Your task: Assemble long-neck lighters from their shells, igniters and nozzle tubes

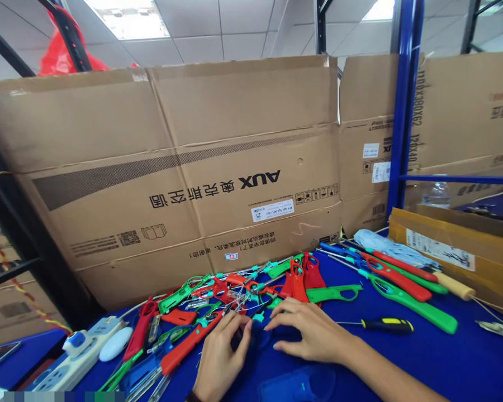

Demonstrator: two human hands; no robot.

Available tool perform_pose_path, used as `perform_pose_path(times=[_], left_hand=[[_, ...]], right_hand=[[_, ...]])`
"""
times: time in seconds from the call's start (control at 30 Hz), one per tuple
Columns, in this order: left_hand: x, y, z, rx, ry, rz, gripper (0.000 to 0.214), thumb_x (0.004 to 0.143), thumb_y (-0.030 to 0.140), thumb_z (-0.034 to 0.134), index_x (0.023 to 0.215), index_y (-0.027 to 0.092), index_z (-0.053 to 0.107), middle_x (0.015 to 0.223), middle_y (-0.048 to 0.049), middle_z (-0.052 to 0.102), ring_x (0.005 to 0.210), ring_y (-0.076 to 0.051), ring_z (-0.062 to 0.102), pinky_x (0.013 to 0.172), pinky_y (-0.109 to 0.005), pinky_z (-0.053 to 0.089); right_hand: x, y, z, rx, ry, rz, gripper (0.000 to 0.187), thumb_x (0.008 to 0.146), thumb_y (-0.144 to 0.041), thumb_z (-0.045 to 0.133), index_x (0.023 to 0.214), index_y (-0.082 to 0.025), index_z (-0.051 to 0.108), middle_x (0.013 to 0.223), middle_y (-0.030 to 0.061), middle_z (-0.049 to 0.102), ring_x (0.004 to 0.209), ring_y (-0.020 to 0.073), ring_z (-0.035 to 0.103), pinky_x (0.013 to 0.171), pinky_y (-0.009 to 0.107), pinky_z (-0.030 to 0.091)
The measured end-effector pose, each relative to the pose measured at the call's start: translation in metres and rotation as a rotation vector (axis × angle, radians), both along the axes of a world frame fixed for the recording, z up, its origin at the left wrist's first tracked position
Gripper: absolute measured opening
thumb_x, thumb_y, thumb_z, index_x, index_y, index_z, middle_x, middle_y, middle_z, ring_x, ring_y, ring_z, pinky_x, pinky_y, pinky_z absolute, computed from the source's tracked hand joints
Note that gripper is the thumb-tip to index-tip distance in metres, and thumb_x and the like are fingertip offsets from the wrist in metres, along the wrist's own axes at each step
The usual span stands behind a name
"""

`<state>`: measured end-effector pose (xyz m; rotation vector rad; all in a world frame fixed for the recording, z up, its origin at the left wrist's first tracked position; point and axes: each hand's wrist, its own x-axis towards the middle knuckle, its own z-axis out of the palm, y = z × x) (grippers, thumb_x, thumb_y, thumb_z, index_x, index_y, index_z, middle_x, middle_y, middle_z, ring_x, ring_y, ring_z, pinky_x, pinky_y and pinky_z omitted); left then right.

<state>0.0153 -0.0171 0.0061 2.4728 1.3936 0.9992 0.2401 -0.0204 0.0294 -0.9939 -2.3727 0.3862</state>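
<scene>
Head view: my left hand point(220, 357) is curled, fingers down on a small dark part point(240, 338) that sits between my hands on the blue cloth point(360, 363). Can't tell if that's a true pinch; the fingers hide most of it. Right hand point(308, 329) lies flatter, fingers spread, tips just beside the part, nothing visibly held. Step in hand looks like handling parts at the edge of a heap of long-nose gas lighters point(230, 290): glossy red and green moulded plastic, thin metal rods, fine wire, all tangled just ahead of my hands. Next move calls for a firm fingertip grip on the dark part, wires kept clear. Red plastic housing point(188, 346) lies just by my left fingers. Off right, a green lighter point(414, 307) and a screwdriver point(388, 325) with a yellow-and-black grip. Off left, a white power strip point(77, 354).
</scene>
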Motion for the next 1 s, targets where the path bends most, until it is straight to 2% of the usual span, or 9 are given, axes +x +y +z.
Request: perform_pose_path(times=[0.07,0.13,0.2,0.27,0.47,0.57,0.7,0.9,1.0], left_hand=[[-0.002,0.002,0.001,0.036,0.022,0.000,0.023,0.094,0.032,0.044,0.098,0.023,0.065,0.092,-0.0061,0.067,0.086,-0.020,0.062,0.077,-0.032,0.049],[-0.003,0.002,0.001,0.035,0.084,-0.031,0.025,0.094,0.032,0.044,0.109,0.026,0.064,0.104,-0.0072,0.067,0.097,-0.023,0.060,0.087,-0.040,0.046],[-0.002,0.000,0.003,0.014,0.148,-0.079,0.028,0.095,0.031,0.043,0.116,0.029,0.061,0.112,-0.0061,0.067,0.102,-0.023,0.059,0.093,-0.046,0.041],[-0.002,-0.001,0.005,0.016,0.192,-0.096,0.029,0.096,0.030,0.041,0.114,0.029,0.063,0.111,-0.0051,0.069,0.101,-0.023,0.060,0.096,-0.048,0.038],[-0.010,0.005,0.009,0.057,0.200,0.023,0.032,0.095,0.031,0.040,0.082,0.025,0.069,0.089,-0.0041,0.074,0.084,-0.021,0.064,0.096,-0.049,0.035],[-0.015,0.009,0.006,0.031,0.154,0.110,0.022,0.091,0.031,0.046,0.083,0.024,0.065,0.085,-0.0039,0.072,0.082,-0.022,0.064,0.090,-0.046,0.038],[-0.017,0.011,0.001,-0.008,0.138,0.140,0.012,0.085,0.029,0.054,0.086,0.024,0.065,0.082,-0.0028,0.068,0.081,-0.023,0.063,0.084,-0.044,0.040],[-0.019,0.013,-0.003,-0.017,0.114,0.130,0.013,0.085,0.030,0.055,0.084,0.027,0.068,0.087,-0.0025,0.067,0.087,-0.024,0.059,0.081,-0.042,0.040],[-0.021,0.015,-0.005,0.016,0.089,0.122,0.012,0.086,0.029,0.055,0.083,0.026,0.067,0.092,-0.0030,0.066,0.091,-0.025,0.058,0.082,-0.042,0.040]], right_hand=[[-0.002,-0.001,-0.004,-0.047,0.004,0.055,0.034,0.081,-0.037,0.066,0.114,-0.030,0.065,0.115,0.0024,0.065,0.107,0.0201,0.058,0.093,0.029,0.040],[-0.003,-0.002,-0.007,-0.072,-0.001,0.072,0.030,0.083,-0.036,0.064,0.112,-0.029,0.066,0.111,0.0023,0.067,0.106,0.0202,0.059,0.096,0.031,0.038],[-0.004,-0.001,-0.008,-0.058,-0.009,0.059,0.023,0.084,-0.035,0.063,0.104,-0.027,0.069,0.102,0.0023,0.070,0.100,0.0202,0.060,0.094,0.032,0.039],[-0.003,0.001,-0.009,-0.027,-0.016,0.034,0.018,0.085,-0.035,0.061,0.096,-0.025,0.071,0.093,0.0024,0.070,0.095,0.0200,0.061,0.089,0.031,0.040],[-0.002,0.001,-0.005,-0.021,-0.038,0.007,0.020,0.088,-0.035,0.057,0.086,-0.023,0.072,0.080,0.0026,0.071,0.080,0.0179,0.062,0.081,0.029,0.041],[-0.002,0.000,-0.002,-0.028,-0.082,-0.037,0.024,0.088,-0.038,0.055,0.085,-0.023,0.073,0.070,0.0025,0.069,0.075,0.0186,0.062,0.074,0.027,0.041],[0.000,-0.001,-0.001,-0.014,-0.108,-0.104,0.029,0.090,-0.041,0.051,0.085,-0.023,0.073,0.062,0.0027,0.067,0.068,0.0187,0.063,0.063,0.024,0.039],[0.000,-0.001,0.000,0.005,-0.091,-0.120,0.031,0.091,-0.040,0.048,0.085,-0.023,0.073,0.063,0.0024,0.069,0.061,0.0177,0.064,0.058,0.024,0.038],[0.000,0.000,0.001,0.026,-0.088,-0.147,0.029,0.090,-0.038,0.049,0.083,-0.023,0.073,0.066,0.0030,0.070,0.066,0.0190,0.065,0.061,0.025,0.040]])
